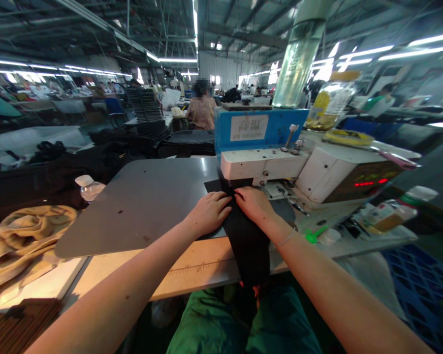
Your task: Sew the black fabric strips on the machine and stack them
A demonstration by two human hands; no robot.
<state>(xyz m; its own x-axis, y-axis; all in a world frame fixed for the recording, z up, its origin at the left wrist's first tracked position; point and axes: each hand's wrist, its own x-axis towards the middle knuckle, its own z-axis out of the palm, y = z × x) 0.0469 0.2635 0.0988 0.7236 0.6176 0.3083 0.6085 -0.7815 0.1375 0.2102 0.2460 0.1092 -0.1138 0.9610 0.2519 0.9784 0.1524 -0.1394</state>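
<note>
A strip of black fabric lies across the grey work plate and hangs over the table's front edge toward my lap. My left hand rests flat on its left side, fingers stretched out. My right hand presses flat on the fabric beside it, fingertips nearly touching the left. Both hands sit just in front of the white and blue sewing machine, where the fabric's far end runs under the machine head.
A control box with red lights sits right of the machine. A tall bottle and a jar stand on top. Tan cloth and dark fabric piles lie left. A blue crate is at lower right. A seated person works farther back.
</note>
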